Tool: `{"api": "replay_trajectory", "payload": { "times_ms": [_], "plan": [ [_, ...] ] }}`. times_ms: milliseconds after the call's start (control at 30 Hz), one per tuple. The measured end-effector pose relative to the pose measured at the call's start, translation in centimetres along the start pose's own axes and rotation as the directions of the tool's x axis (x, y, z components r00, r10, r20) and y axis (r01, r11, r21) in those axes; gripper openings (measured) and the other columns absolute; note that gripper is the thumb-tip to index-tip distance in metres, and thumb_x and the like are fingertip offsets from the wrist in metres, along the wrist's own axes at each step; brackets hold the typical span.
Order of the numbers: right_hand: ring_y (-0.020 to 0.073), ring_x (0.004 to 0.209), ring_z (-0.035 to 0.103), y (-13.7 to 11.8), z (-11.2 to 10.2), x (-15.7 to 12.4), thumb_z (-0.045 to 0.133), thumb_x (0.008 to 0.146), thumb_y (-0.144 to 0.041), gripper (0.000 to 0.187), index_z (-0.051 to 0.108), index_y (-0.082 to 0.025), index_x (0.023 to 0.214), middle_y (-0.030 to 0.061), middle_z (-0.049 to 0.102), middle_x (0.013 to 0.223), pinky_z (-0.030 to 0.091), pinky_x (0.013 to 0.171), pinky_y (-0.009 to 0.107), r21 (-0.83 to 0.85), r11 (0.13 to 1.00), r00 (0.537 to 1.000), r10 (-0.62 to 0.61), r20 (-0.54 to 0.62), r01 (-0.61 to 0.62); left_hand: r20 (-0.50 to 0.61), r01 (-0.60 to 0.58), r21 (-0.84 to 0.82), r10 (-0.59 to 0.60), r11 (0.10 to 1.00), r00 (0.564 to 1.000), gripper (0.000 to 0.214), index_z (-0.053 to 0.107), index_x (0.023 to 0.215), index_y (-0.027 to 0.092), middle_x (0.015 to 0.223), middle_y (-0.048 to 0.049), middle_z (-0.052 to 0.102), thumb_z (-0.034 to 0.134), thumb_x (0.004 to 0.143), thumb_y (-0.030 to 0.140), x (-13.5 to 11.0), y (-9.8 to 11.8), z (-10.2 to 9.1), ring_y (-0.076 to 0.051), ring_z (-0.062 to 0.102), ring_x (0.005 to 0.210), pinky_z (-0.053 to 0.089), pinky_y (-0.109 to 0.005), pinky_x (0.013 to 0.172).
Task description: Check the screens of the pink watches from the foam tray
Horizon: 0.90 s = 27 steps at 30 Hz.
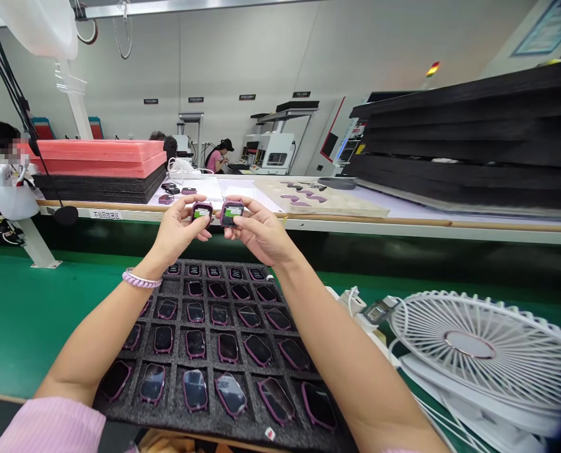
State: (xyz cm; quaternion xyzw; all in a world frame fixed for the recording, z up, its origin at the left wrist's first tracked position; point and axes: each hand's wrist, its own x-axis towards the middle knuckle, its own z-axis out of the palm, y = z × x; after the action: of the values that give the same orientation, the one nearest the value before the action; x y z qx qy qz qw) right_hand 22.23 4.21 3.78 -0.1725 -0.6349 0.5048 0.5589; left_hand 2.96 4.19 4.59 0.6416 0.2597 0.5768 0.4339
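Left hand (179, 225) and right hand (261, 231) hold up two lit watches

The left watch (202, 214) and the right watch (232, 214) stand just beside each other, both purple-framed, their screens showing patches of green and white. The left hand's fingers are closed in a pinch on its watch, the thumb at the front and the index finger along the top. The right hand's fingers grip the other watch the same way, the thumb over a lower corner of the screen.

Taking the watches as the clock's centre, a black foam tray (243, 428) lies at 6 o'clock, beneath the forearms, with rows of purple-framed pieces (195, 344) in its compartments, dark-faced and tilted at various angles. The green bench (26, 314) shows at 8 o'clock. A white fan (469, 345) sits at 4 o'clock, with a white adapter (353, 302) and cables on its near side.

On the raised shelf (403, 231), a red foam stack (96, 157) rests on black sheets at 10 o'clock; a beige board (351, 201) carrying purple pieces lies at about 3 o'clock, and a tall black stack (450, 138) rises between 2 and 3. At 12 o'clock, well back, a co-worker (214, 160) in pink sits near machines.
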Motion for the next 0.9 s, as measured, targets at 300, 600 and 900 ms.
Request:
{"api": "replay_trajectory", "payload": {
  "times_ms": [300, 600, 900],
  "plan": [
    [0.0157, 0.063, 0.063, 1.7, 0.0, -1.5, 0.080, 0.072, -0.029, 0.050, 0.059, -0.019, 0.116, 0.0049, 0.070, 0.098, 0.051, 0.061, 0.028, 0.015, 0.996, 0.995, 0.090, -0.045, -0.090, 0.043, 0.108, -0.007, -0.107, 0.994, 0.993, 0.044, 0.055, 0.120, 0.015, 0.095, -0.0031, 0.068, 0.064, 0.077, 0.018, -1.7, -1.5, -0.2, -0.011, 0.070, 0.058, 0.061, -0.021, 0.058],
    [0.0158, 0.062, 0.063, 1.8, 0.1, -1.9, 0.081, 0.074, -0.030, 0.049, 0.060, -0.019, 0.116, 0.0040, 0.069, 0.096, 0.050, 0.059, 0.028, 0.001, 0.997, 0.996, 0.080, -0.026, -0.080, 0.062, 0.149, -0.040, -0.146, 0.988, 0.987, 0.040, 0.057, 0.119, 0.016, 0.090, -0.0014, 0.069, 0.060, 0.079, 0.019, -2.1, -0.9, -0.3, -0.012, 0.071, 0.058, 0.062, -0.021, 0.059],
    [0.0187, 0.067, 0.063, -1.5, 0.9, -4.6, 0.082, 0.083, -0.038, 0.041, 0.063, -0.022, 0.116, 0.0070, 0.068, 0.101, 0.057, 0.064, 0.034, -0.051, 0.996, 0.997, 0.072, -0.042, -0.074, 0.101, 0.085, 0.000, -0.085, 0.996, 0.991, 0.040, 0.059, 0.118, 0.017, 0.092, -0.0010, 0.066, 0.066, 0.079, 0.024, -3.8, 0.9, -0.7, -0.012, 0.072, 0.060, 0.063, -0.020, 0.059]
  ]
}}
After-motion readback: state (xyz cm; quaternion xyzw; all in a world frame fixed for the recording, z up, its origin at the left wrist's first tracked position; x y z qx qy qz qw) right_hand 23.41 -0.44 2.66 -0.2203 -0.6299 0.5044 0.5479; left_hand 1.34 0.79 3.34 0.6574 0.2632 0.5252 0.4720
